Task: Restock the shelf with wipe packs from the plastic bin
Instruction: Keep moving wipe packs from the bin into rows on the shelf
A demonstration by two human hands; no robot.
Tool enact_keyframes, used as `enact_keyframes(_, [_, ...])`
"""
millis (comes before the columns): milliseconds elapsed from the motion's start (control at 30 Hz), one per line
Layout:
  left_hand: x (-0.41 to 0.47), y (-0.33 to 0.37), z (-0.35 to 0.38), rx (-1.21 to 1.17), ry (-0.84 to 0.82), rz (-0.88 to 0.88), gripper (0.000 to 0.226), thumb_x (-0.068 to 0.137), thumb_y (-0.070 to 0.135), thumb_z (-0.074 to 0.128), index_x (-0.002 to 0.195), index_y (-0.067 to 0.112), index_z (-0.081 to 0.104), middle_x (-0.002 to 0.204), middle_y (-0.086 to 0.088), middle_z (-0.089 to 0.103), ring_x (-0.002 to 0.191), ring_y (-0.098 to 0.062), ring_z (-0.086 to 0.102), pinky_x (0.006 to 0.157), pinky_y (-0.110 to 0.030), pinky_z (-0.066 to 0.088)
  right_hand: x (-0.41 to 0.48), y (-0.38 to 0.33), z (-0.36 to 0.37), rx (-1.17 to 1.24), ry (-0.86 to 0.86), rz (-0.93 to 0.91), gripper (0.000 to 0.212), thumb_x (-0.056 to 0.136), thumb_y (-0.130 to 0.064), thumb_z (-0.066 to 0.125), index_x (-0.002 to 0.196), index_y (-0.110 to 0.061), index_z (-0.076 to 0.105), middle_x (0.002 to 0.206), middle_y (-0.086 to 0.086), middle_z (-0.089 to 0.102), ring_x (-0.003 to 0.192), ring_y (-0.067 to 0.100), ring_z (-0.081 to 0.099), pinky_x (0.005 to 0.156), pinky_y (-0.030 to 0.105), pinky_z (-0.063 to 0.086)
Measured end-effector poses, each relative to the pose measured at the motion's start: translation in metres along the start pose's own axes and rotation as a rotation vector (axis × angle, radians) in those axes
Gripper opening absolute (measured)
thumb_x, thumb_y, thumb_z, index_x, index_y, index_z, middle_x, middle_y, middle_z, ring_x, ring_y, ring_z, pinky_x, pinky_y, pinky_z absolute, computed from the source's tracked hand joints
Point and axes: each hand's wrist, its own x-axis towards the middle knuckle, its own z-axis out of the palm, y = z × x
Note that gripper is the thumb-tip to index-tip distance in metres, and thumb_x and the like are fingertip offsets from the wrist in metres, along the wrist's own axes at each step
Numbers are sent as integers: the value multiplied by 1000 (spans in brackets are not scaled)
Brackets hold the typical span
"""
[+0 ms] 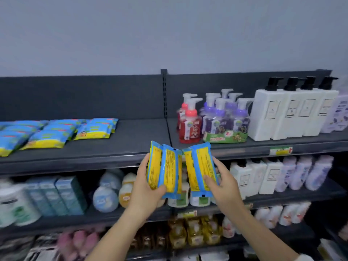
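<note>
You had red plastic pump bottles (pixel 189 127) standing just beside purple pump bottles (pixel 226 117) with white heads at the upper right, and tall white rectangular bottles with black pumps (pixel 282 112) in a row to their right. Lower left, you saw teal cardboard boxes (pixel 62 194) side by side; further down, blurred amber refill pouches (pixel 194 232). A plain grey wall (pixel 169 34) rose behind.
</note>
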Motion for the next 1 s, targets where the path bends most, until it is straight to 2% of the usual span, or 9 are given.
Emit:
enact_keyframes(133, [5, -12, -74, 41, 116, 20, 87, 72, -14, 63, 135, 36, 31, 115, 27, 46, 97, 18, 50, 72, -6, 46, 9, -22, 53, -81, -28, -23, 54, 91, -12, 58, 139, -30, 39, 128, -7, 55, 116, 9, 54, 97, 37, 49])
enact_keyframes(233, [13, -21, -131, 42, 172, 20, 89, 73, -11, 65, 139, 37, 30, 121, 22, 48, 107, -2, 54, 86, -23, 49, 11, -42, 93, -105, -25, -65, 52, 91, -12, 58, 137, -28, 41, 128, -9, 55, 115, 6, 53, 96, 29, 49])
enact_keyframes(333, [23, -29, -182, 21, 215, 5, 89, 73, -12, 65, 140, 35, 30, 129, 9, 50, 111, -15, 55, 88, -39, 50, 14, -63, 134, -88, -28, -85, 48, 91, -10, 58, 131, -33, 44, 123, -9, 57, 109, 3, 55, 89, 18, 49])
enact_keyframes(467, [35, -39, -244, 0, 252, 12, 93, 70, -7, 70, 142, 36, 28, 137, 7, 47, 118, -18, 54, 94, -48, 49, 27, -88, 187, -66, -12, -107, 48, 90, -12, 58, 127, -38, 46, 120, -9, 57, 110, 8, 56, 95, 38, 50])
enact_keyframes(667, [50, -46, -319, 5, 287, 25, 88, 74, -8, 66, 139, 41, 32, 134, 12, 47, 116, -17, 56, 90, -52, 50, 36, -120, 249, -45, 4, -178, 44, 88, -11, 60, 121, -39, 49, 114, -9, 60, 104, 5, 57, 89, 26, 48])
enact_keyframes(733, [53, -44, -336, -7, 295, 32, 87, 76, -9, 65, 139, 42, 32, 128, 17, 50, 112, -8, 58, 86, -47, 53, 43, -128, 265, -94, 24, -211, 41, 87, -11, 61, 121, -34, 53, 110, -9, 61, 101, 3, 56, 85, 19, 47])
enact_keyframes(800, [56, -40, -349, -11, 315, 24, 88, 78, -10, 63, 142, 39, 28, 119, 34, 44, 100, 21, 51, 89, -45, 51, 53, -138, 278, -152, 46, -236, 39, 86, -12, 62, 120, -29, 55, 107, -10, 61, 97, 3, 56, 79, 9, 42])
enact_keyframes(833, [59, -40, -355, -10, 321, 13, 88, 79, -10, 63, 142, 39, 27, 115, 38, 41, 95, 27, 49, 92, -45, 50, 58, -144, 283, -172, 58, -236, 37, 85, -12, 64, 119, -26, 56, 103, -10, 61, 95, 4, 56, 77, 8, 42])
enact_keyframes(1000, [78, -47, -377, -26, 325, -15, 89, 78, -5, 65, 137, 50, 27, 133, 8, 51, 111, -17, 59, 87, -48, 53, 89, -156, 309, -292, 54, -206, 21, 81, -18, 68, 100, -24, 62, 90, -10, 67, 87, 16, 62, 79, 37, 51])
